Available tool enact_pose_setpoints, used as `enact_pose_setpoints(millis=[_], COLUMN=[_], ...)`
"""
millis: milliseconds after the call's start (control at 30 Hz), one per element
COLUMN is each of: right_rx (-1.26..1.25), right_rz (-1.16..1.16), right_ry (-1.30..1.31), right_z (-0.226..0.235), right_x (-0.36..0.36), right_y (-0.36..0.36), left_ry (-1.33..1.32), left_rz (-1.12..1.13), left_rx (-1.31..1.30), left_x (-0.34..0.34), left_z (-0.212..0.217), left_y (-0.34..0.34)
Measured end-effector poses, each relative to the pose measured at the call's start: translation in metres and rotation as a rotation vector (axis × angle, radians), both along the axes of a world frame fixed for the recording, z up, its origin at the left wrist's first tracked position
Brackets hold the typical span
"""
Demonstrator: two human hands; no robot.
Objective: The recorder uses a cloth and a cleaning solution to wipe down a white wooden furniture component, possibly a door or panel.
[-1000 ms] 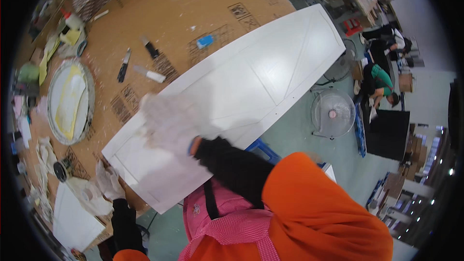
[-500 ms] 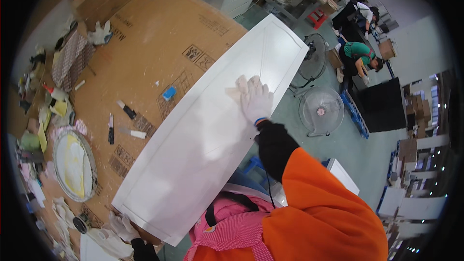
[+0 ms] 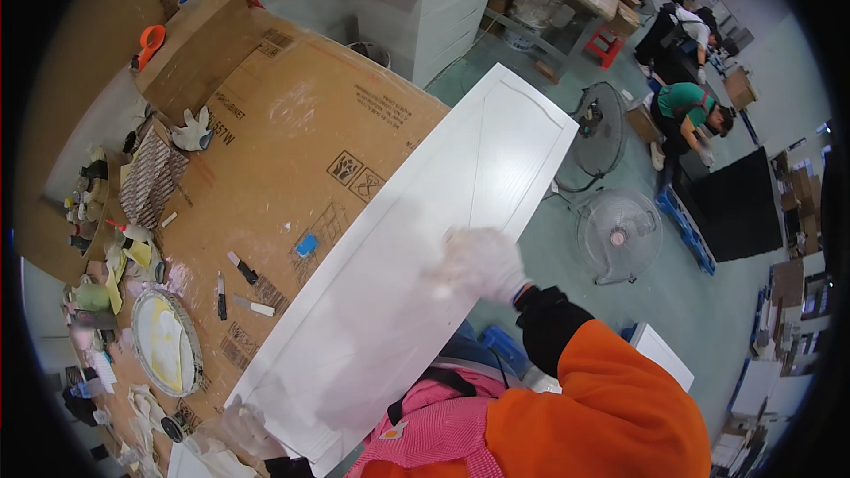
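Note:
A long white panel (image 3: 509, 146), like a cabinet door with grooved lines, lies slantwise over the front edge of the cardboard-covered table (image 3: 274, 115). On its middle rests my right hand (image 3: 487, 264), in a white glove and smeared by motion. Under its fingers is a thin beige cloth (image 3: 436, 276), partly hidden and blurred. My left hand (image 3: 243, 429), also gloved and blurred, is at the panel's near left corner; its fingers are not distinct. Knives (image 3: 242, 268) and a small blue block (image 3: 306, 245) lie left of the panel.
A round tub lid (image 3: 140, 341) with yellowish residue, a loose glove (image 3: 192, 130) and bottles (image 3: 133, 232) are on the table's left. An orange tape roll (image 3: 152, 38) sits at the back. Floor fans (image 3: 620, 237) stand to the right; two people (image 3: 686, 106) bend over work beyond.
My right hand has moved along the panel toward me and blurred. My left hand stays by the near corner, now blurred. The whole view has shifted, showing more of the back.

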State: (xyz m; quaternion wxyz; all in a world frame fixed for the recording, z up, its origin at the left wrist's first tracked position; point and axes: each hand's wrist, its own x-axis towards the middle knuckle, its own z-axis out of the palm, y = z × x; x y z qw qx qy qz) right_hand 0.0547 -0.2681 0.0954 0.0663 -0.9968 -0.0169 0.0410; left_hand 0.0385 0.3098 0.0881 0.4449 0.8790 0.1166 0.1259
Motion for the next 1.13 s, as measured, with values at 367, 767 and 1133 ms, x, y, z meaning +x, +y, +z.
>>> enact_pose_setpoints(millis=[367,767,1133], right_rx=[0.214,0.401,0.417], right_rz=[-0.590,0.196,0.212], right_ry=[-0.045,-0.422,-0.273], right_z=[0.021,-0.065,-0.064], right_x=[0.077,-0.013,-0.005], right_y=[-0.145,-0.100,-0.089], left_ry=[0.272,0.113,0.375], left_rz=[-0.215,-0.529,-0.700], left_rx=[-0.541,-0.553,-1.138], left_x=[0.103,0.126,0.076], left_z=[-0.041,0.001,-0.030], left_y=[-0.296,-0.444,-0.296])
